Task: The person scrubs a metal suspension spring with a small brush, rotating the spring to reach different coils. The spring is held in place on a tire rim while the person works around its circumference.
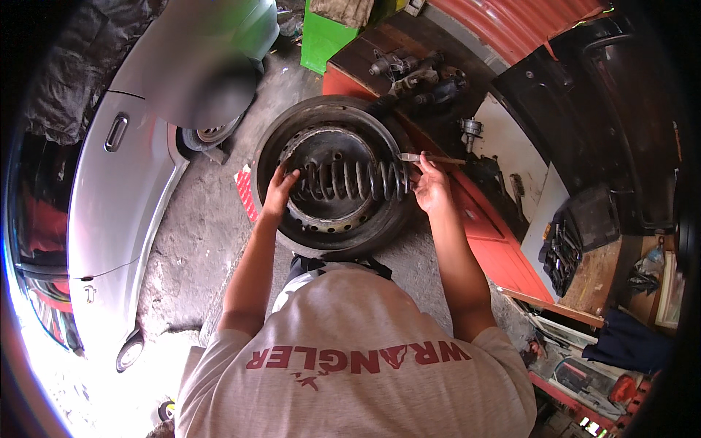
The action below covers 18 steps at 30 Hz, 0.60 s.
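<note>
A dark coil spring [355,180] lies sideways across a wheel with its tire [328,237]. My left hand [279,191] is closed round the spring's left end, thumb reaching over the coils. At the other end, my right hand [432,188] has its fingers bent against the last coils. Between that hand's thumb and fingers is also a thin tool [447,159] with a pale flat tip pointing left and a brownish shaft; its exact kind is unclear. Some fingers of both hands are hidden behind the spring and palms.
A silver car [109,182] stands on the left. To the right, a red-sided workbench [485,237] carries greasy metal parts [431,84], a wire brush [518,191] and a case of tools [562,252]. A black car panel [606,109] leans behind it. A green box [321,40] stands ahead.
</note>
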Available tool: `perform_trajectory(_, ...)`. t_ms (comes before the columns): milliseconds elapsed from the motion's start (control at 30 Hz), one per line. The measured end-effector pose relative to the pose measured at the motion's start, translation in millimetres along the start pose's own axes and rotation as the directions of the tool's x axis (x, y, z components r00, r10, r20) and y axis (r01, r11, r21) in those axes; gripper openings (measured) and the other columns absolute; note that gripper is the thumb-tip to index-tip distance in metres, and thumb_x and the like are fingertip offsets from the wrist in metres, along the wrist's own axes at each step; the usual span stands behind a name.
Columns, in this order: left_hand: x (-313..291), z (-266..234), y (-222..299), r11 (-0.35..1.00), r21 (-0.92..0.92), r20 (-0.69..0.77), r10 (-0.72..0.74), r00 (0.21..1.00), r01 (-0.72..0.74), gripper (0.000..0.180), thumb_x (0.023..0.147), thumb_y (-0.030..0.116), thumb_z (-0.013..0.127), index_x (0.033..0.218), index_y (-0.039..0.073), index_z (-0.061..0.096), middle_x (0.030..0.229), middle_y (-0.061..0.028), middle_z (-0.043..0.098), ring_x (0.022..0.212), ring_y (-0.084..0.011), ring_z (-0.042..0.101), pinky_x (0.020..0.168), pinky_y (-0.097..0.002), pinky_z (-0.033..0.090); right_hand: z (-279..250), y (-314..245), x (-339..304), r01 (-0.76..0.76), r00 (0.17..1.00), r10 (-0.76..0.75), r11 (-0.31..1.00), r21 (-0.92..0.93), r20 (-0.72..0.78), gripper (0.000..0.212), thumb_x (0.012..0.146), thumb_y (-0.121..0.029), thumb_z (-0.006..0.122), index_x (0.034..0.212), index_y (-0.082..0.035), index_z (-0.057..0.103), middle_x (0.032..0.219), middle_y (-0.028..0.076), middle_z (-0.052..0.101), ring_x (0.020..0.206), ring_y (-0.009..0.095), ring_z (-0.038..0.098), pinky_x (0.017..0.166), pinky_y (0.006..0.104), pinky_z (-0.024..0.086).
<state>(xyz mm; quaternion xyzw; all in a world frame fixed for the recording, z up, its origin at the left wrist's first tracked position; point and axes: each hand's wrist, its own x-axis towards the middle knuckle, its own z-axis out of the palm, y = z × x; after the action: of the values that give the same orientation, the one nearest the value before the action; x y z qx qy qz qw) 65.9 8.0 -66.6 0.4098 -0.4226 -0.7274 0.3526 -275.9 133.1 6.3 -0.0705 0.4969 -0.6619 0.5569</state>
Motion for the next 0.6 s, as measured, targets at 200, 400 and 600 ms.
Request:
perform_trajectory(200,-8.7,-1.8,-22.2,0.991,-0.026,0.105,0.131,0.986,-0.128,0.065,0.097,0.006,0.061,0.153,0.002,0.029,0.139,-0.0138,0.054,0.125,-0.0191,0.053,0.108,-0.0340,0.041,3.0,5.0,-9.6,0.067,0.996,-0.066,0.998,-0.014,0.056,0.023,0.094,-0.027,0.069,0.114,-0.021,0.058,0.111,0.001,0.064,0.095,0.020,0.064,0.078,0.0364,0.050)
perform_trajectory(400,-5.4,-1.2,-11.0,0.997,-0.038,0.085,0.064,0.994,-0.061,0.064,0.098,0.004,0.060,0.154,0.002,0.029,0.131,-0.0133,0.060,0.117,-0.0169,0.057,0.099,-0.0308,0.046,17.3,5.4,-26.1,0.077,0.997,-0.077,0.996,-0.036,-0.018,0.020,0.096,-0.023,0.066,0.112,-0.016,0.056,0.111,0.004,0.065,0.099,0.023,0.066,0.086,0.0417,0.053)
perform_trajectory(600,5.2,1.6,-4.7,0.995,0.059,0.045,0.074,0.996,-0.077,0.060,0.095,0.004,0.063,0.149,0.001,0.038,0.114,-0.0095,0.066,0.101,-0.0138,0.061,0.089,-0.0285,0.049,2.3,12.9,-38.7,0.213,0.977,-0.213,0.977,-0.017,0.011,0.023,0.096,-0.024,0.067,0.114,-0.020,0.053,0.111,0.004,0.064,0.103,0.023,0.066,0.087,0.0429,0.053)
